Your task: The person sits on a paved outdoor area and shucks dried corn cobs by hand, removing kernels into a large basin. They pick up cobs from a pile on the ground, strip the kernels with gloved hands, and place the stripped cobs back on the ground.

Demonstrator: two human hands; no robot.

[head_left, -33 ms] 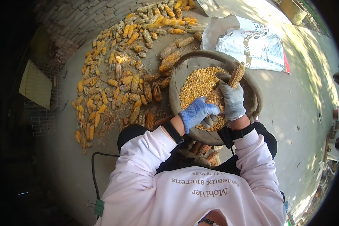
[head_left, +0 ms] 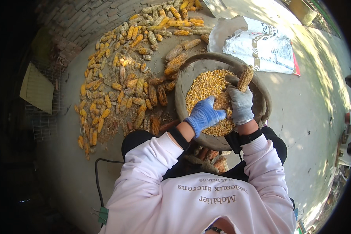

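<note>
My right hand (head_left: 241, 104), in a grey glove, is closed around a corn cob (head_left: 245, 77). One end of the cob sticks up past my fingers. A paler, partly stripped stretch of cob (head_left: 221, 102) shows between my two hands; whether it belongs to the same cob, I cannot tell. My left hand (head_left: 203, 116), in a blue glove, closes on this lower part, its fingertips partly hidden. Both hands are over a round, mud-coloured basin (head_left: 180, 93) holding loose yellow kernels (head_left: 206, 84).
Many yellow corn cobs (head_left: 105, 113) lie spread over the concrete floor to the left and far side. A white sack (head_left: 267, 48) lies beyond the basin. Stripped cobs (head_left: 221, 163) are under the basin's near side. A brick wall (head_left: 78, 23) stands far left.
My left hand has turned slightly and its thumb now points up and away along the cob. The right hand and its cob stay almost in place.
</note>
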